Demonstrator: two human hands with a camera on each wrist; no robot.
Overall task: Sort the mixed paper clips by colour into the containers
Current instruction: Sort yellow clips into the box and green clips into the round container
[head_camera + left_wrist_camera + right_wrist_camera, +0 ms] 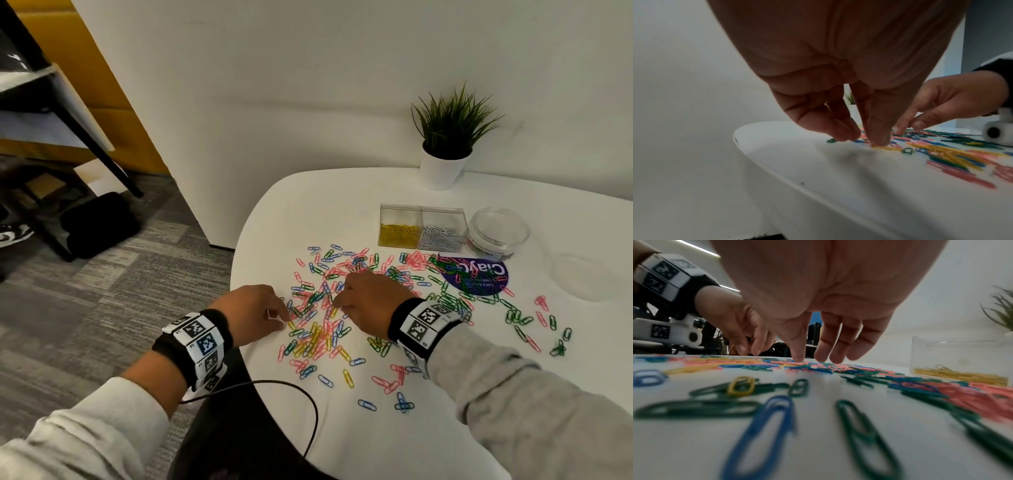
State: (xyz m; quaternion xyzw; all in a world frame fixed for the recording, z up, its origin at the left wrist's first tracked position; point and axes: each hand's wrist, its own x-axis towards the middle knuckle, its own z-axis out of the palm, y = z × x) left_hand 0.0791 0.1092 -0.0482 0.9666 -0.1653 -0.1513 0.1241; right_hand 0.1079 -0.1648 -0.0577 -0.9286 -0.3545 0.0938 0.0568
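On a white table (428, 428), mixed clips (342, 301) are spread in a wide scatter, well short of the containers at the far side. Yellow clips have been collected in the left box (399, 228) and silver ones in the right box (443, 229); a round tub (498, 231) stands just beside them and appears to be empty.

Both hands are lowered over the near-left part of the scatter. The left hand (255, 313) is held at the table's left edge with thumb and fingertips (846, 132) drawn together just over the surface; whether a clip is pinched between them cannot be told. The right hand (371, 301) is held with relaxed, spread fingers (827, 344), the tips touching the clips and nothing being gripped.

A cluster of yellow clips (313, 337) lies just toward the body from both sets of fingertips, between the wrists, with long axes running mostly away from the person. Either hand is judged near enough; the left is marginally nearer to the cluster's left end. A pinch across a clip's width would probably be needed, and neighbours could be dragged along.
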